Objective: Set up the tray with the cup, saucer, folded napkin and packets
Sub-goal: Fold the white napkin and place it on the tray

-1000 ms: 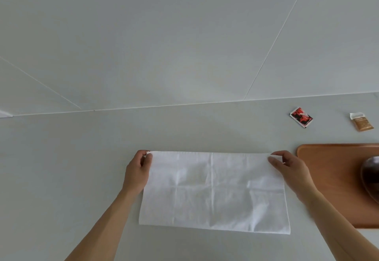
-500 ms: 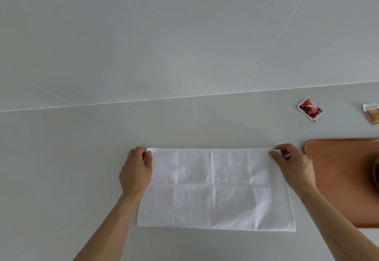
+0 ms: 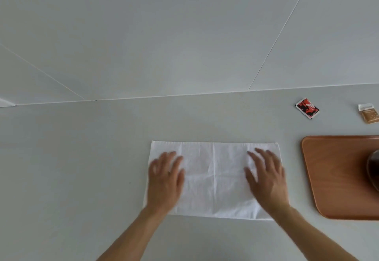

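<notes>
White napkin (image 3: 213, 178) lies flat on the pale grey counter (image 3: 82, 168), folded into a wide rectangle w/ 1 vertical crease down its middle & fainter creases either side. Both hands are on top of it, palms down, fingers spread & flat, holding nothing. Left hand (image 3: 165, 180) covers the napkin's left end, wrist crossing the near-left corner; right hand (image 3: 266, 180) covers the right end, wrist crossing the near-right corner. Both are motion-blurred. The napkin's middle strip shows bare between them.

Wooden tray (image 3: 332, 178) sits just right of the napkin, apart from it by a narrow strip of counter, cut off by the frame edge. A dark rounded item (image 3: 373, 170) rests on the tray at the far right edge, mostly out of view; can't tell what it is.

2 packets lie on the counter beyond the napkin's far-right corner, off the tray: red packet (image 3: 307, 108) nearer the napkin, tilted; brown packet (image 3: 368, 113) further right, near the frame edge. Both well apart from the napkin.

A light panelled wall (image 3: 184, 35) rises behind the counter.
</notes>
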